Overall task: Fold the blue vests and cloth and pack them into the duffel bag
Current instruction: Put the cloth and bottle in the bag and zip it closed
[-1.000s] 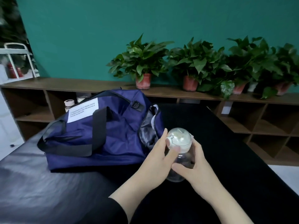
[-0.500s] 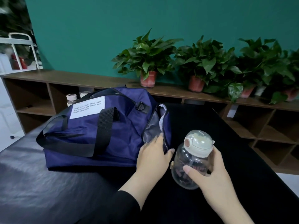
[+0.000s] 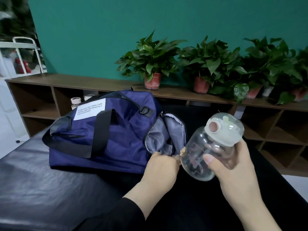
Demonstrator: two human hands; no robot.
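A navy duffel bag (image 3: 116,130) with black straps and a white label lies on the black table (image 3: 41,189). Its right end pocket (image 3: 164,137) gapes open, showing grey lining. My left hand (image 3: 160,165) grips the lower edge of that pocket opening, fingers curled into the fabric. My right hand (image 3: 233,162) holds a clear plastic water bottle (image 3: 210,150) with a pale green lid, tilted with its base toward the pocket, lifted off the table. No blue vests or cloth are visible.
A long wooden shelf unit (image 3: 183,95) runs behind the table with several potted plants (image 3: 153,64) on top. A small bottle (image 3: 75,102) stands in a cubby behind the bag. A white rack (image 3: 20,52) stands far left.
My left hand left the bottle, went to the bag's end pocket and pulled it open. My right hand lifted the bottle and tilted it toward the pocket.
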